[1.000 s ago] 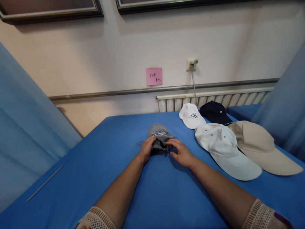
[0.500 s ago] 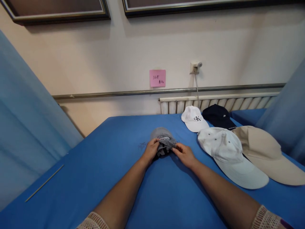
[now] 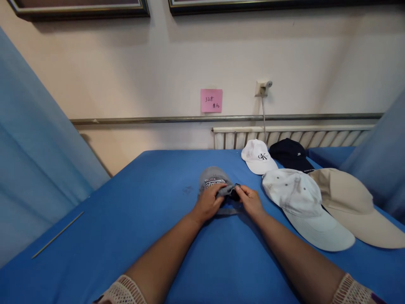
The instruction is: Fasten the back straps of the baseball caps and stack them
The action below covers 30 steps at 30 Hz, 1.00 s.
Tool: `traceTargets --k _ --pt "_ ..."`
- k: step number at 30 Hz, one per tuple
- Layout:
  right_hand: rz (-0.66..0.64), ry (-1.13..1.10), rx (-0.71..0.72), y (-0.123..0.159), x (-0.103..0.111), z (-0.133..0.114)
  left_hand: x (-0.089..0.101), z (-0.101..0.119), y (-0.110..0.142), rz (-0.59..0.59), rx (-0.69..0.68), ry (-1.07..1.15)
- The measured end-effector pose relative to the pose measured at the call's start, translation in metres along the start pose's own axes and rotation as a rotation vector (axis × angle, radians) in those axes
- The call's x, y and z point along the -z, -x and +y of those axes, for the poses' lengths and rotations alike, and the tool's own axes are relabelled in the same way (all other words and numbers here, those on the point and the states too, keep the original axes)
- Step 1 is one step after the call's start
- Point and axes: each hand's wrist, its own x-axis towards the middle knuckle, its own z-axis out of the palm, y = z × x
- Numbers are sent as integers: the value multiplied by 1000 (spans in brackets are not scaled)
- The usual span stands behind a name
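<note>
A grey baseball cap with a white-lettered patch lies on the blue-covered table in front of me. My left hand is closed over the near part of the cap, thumb and fingers pinching its grey cloth. My right hand pinches the right end of the cap, where a small dark buckle or strap end shows at the fingertips. An opening in the cap shows blue cloth between the hands. Part of the cap is hidden beneath my left hand.
At the right lie a white cap, a navy cap, a pale grey cap and a beige cap. A thin stick lies at the left. Behind the table are a radiator and a wall rail.
My left hand has shifted right across the cap, and my right hand has moved slightly right and now shows a dark strap piece. The cap's patch is more visible and its opening has spread.
</note>
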Motion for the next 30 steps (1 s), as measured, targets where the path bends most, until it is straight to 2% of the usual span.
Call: traceTargets --k 2,3,5,6,8,10,12,14,16,18,20,22,24,30 --pt "56 -50 -51 0 1 -2 -1 -13 -4 99 217 207" --pt "73 -74 -75 0 1 -3 -1 -18 -5 105 323 328" --pt "87 -108 -106 -1 1 -3 2 -24 -7 50 472 543" --pt "89 -117 -113 -1 0 -2 4 -25 -7 17 504 625" --pt "104 -132 -121 -2 1 -1 7 -22 -6 21 491 719" --pt "134 -164 -140 -3 3 0 10 -15 -5 157 424 722" --pt "177 -220 -167 -5 6 0 13 -6 -4 319 330 627" --pt "218 -262 -189 -7 8 1 14 5 -2 366 199 456" --pt "245 -269 -195 -8 10 2 14 15 2 236 44 252" --pt "250 -251 -180 -9 10 3 12 22 7 -7 -89 32" --pt "252 -230 -141 -9 9 4 9 25 10 -257 -161 -180" --pt "258 -228 -105 -10 7 6 6 25 10 -407 -171 -345" --pt "265 -265 -88 -11 5 7 5 22 9 -464 -148 -430" --pt "217 -349 -72 -12 0 11 5 13 5 -501 -102 -465"
